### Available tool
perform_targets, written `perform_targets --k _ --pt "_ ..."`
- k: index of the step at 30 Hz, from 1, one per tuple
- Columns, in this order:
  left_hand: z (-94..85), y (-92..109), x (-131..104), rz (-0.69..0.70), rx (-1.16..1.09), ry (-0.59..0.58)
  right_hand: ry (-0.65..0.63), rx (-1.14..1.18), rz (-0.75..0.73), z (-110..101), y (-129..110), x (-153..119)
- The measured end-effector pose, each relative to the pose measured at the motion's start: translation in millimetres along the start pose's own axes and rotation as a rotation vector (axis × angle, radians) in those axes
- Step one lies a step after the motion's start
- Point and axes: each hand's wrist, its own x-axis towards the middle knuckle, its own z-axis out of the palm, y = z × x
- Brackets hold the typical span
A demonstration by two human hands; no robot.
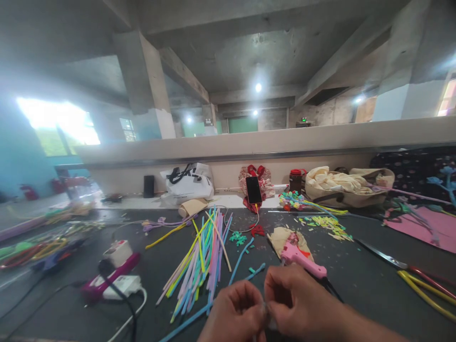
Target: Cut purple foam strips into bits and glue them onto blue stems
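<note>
My left hand [237, 311] and my right hand [297, 299] meet at the bottom centre, fingertips pinched together. Something small and pale shows between them, too blurred to name. Just beyond my right hand lies a pink glue gun [302, 260], its nozzle on a crumpled beige paper [278, 239]. Blue stems [240, 261] lie on the dark table right behind my hands. To the left of them a loose bundle of pastel stems [199, 266] is spread out. Small green pieces [237, 238] and red pieces [257, 230] sit farther back.
Scissors [388, 258] lie at the right, near a pink sheet [423, 225]. A power strip [112, 278] with plugs and cables is at the left. Behind stand a phone [253, 190], a white bag [188, 183], a dark bottle [295, 181] and a beige bag [320, 194].
</note>
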Motion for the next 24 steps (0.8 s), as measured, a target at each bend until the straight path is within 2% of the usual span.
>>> perform_targets --k 2,5,8,11,14,20,22,24 --pt "-2.8 -3 2 -0.020 -0.103 -0.043 -0.010 0.000 -0.036 -1 -1 -2" --pt "-4.9 -3 2 -0.033 -0.230 -0.058 -0.072 0.160 -0.060 0 2 -1" --pt "-4.5 -2 0 -0.026 -0.247 -0.070 -0.054 0.180 -0.070 1 6 1" --pt "-3.4 -2 0 0.032 -0.209 -0.064 -0.032 0.103 -0.061 2 4 3" --pt "-2.4 -4 2 0.148 -0.061 0.041 0.043 -0.062 -0.069 4 1 2" --pt "3.3 -3 7 0.407 0.406 0.400 0.205 -0.271 -0.112 14 2 3" --pt "3.9 -3 8 0.428 0.390 0.430 0.195 -0.230 -0.169 13 5 5" --pt "3.0 -3 8 0.401 0.252 0.372 0.154 -0.103 -0.178 10 8 9"
